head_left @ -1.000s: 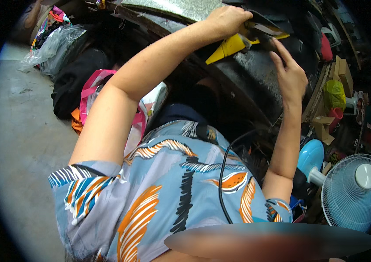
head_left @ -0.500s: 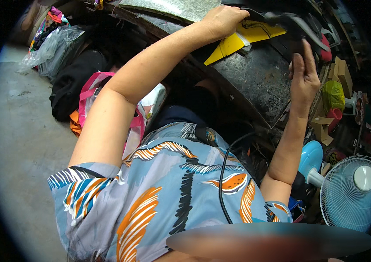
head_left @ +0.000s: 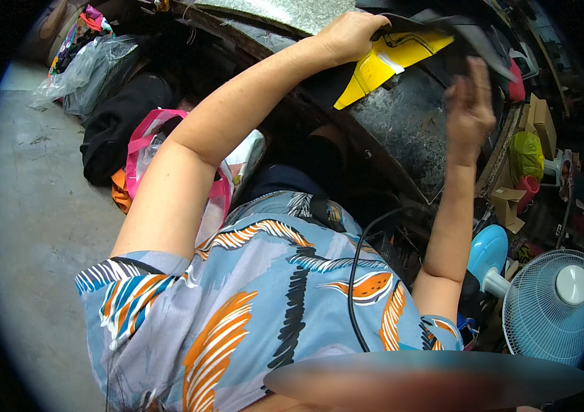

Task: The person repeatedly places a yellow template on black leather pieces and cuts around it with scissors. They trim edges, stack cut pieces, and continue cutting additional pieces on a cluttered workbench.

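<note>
**Dark sheet and yellow piece, between two bare hands, upper edge of view**

Item one: a dark, flexible-looking sheet (head_left: 486, 42), above the work surface (head_left: 409, 137). Outline partly lost to blur and to the dark ground behind it; full extent cannot be made out.

Item two: a yellow piece (head_left: 367, 72), flat, angular, narrowing to a point at lower left, just under the sheet. Marked with a thin black line and a small white patch. Upper edge covered by the sheet; whether the two are joined cannot be told.

Left hand (head_left: 352, 38): back upward, fingers bent together on the sheet's left edge, the gap closed. Thumb mostly hidden.

Right hand (head_left: 469, 123): raised near the sheet's right part, fingers extended and slightly parted, nothing visibly gripped (tips smeared by blur, so contact with the sheet cannot be told).

Surroundings: a pale slab (head_left: 271, 12), cut off by the upper edge; a pink-trimmed bag (head_left: 218, 199), partly behind the left arm; a grey plastic bag (head_left: 93, 75), contents indistinct; a fan (head_left: 556, 309) with blue base (head_left: 490, 248); a black cable (head_left: 352, 292) crossing the patterned shirt (head_left: 237, 302).
</note>
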The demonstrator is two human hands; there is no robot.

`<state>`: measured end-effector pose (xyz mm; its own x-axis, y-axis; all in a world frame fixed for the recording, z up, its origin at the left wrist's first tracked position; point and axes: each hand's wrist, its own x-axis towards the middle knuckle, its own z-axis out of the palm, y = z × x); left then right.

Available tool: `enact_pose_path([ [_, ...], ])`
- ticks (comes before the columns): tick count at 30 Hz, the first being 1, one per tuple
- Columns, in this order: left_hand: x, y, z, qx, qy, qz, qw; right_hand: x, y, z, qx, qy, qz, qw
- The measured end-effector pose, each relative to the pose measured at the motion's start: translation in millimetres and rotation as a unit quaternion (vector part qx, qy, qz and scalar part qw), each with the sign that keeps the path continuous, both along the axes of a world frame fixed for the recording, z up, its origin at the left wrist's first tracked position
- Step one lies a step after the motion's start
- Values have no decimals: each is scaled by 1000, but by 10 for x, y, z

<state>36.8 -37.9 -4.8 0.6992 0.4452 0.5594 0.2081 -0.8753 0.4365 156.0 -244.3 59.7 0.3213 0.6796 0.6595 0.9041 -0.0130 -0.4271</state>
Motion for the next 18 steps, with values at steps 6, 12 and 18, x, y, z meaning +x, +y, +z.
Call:
enact_pose_path([
  [6,6,-28,19,-31,-2,-25,999,98,34,-53,-246,-76,-98,961],
  [12,-4,-17,-25,-26,8,1,1000,-21,32,58,47,156,16,986],
  [18,-31,-53,8,2,-18,-41,999,-5,49,1,-252,-77,-86,961],
])
